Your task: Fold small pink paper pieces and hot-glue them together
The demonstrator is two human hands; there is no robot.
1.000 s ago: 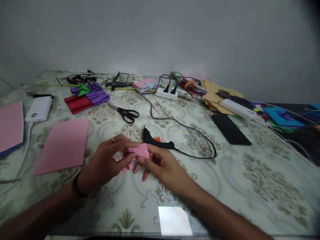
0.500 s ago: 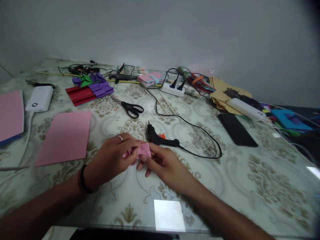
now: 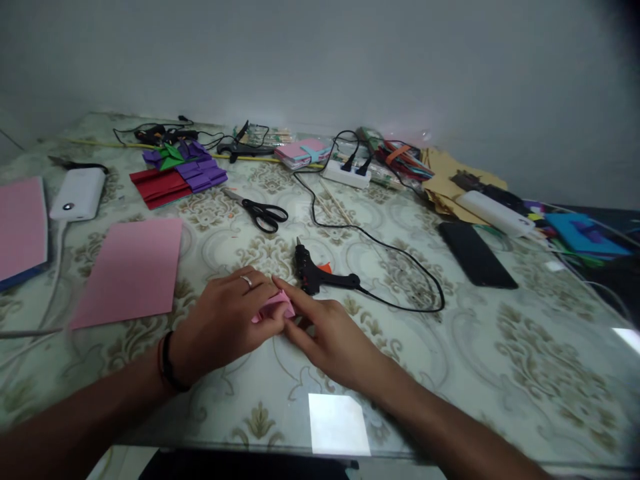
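Between my two hands is a small folded piece of pink paper [image 3: 274, 302], mostly covered by fingers. My left hand [image 3: 235, 310], with a ring and a dark wristband, is closed on its left side. My right hand [image 3: 320, 327] pinches its right edge between thumb and fingers. Just beyond my right hand lies a black glue gun [image 3: 325, 277] with an orange trigger, its nozzle pointing away. A flat pink sheet [image 3: 133, 273] rests on the table to the left of my left hand.
Black scissors [image 3: 263, 212] lie further back. A white power strip [image 3: 347, 175] feeds the glue gun's cord. Folded purple paper [image 3: 203, 175] and red paper [image 3: 160, 187] sit at back left. A black phone [image 3: 477, 255] is at right, a white power bank [image 3: 79, 193] at left.
My fingers have closed further around the folded pink paper, and it has turned so less of its flat face shows. My right thumb and fingers have shifted to its right edge.
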